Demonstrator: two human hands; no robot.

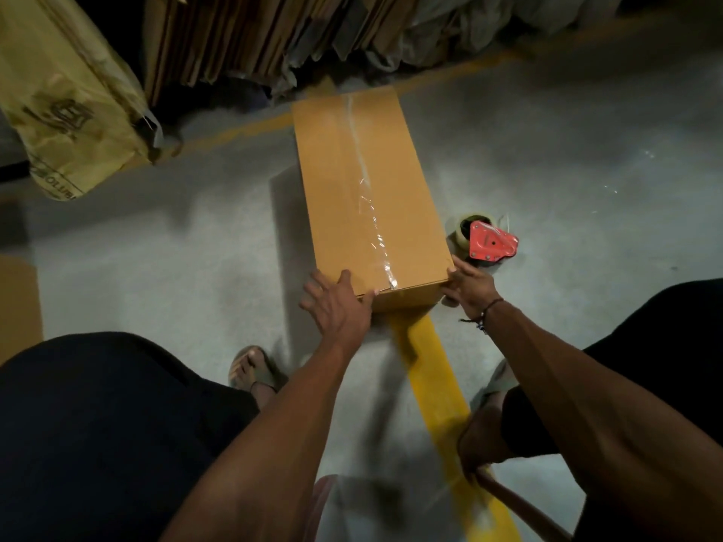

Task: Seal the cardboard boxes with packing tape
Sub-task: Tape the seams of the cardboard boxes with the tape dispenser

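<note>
two hands on one box, listed near to far.

item: my left hand [336, 303], fingers spread and fairly straight, lying on the near left corner of the cardboard box [367, 197]; thumb reaching toward the near end of the seam.

item: my right hand [467, 285], at the near right corner, fingers reaching over the top edge and down the side wall; whether they curl round it or only press i cannot tell. both hands sit equally close to the box, one at each near corner.

item: the box itself, on the concrete floor [547, 158] between my knees and the far stacks. its long axis runs straight away from me, leaning slightly left at the far end. a clear tape strip [369, 197] already runs the length of the top seam and wraps over the near edge, so i judge this face closed; turning or shifting the box would hinge on that near short edge under my fingers.

item: red tape dispenser [487, 242], lying on the floor just beside the box's right wall, nearer my right hand than my left, not touching it. it sits in the way of any swing to the right.

item: yellow floor line [434, 381], running under the near end of the box.

item: yellow sack [66, 95], far left; flattened cardboard sheets [219, 37] standing along the back, close behind the box's far end.
</note>
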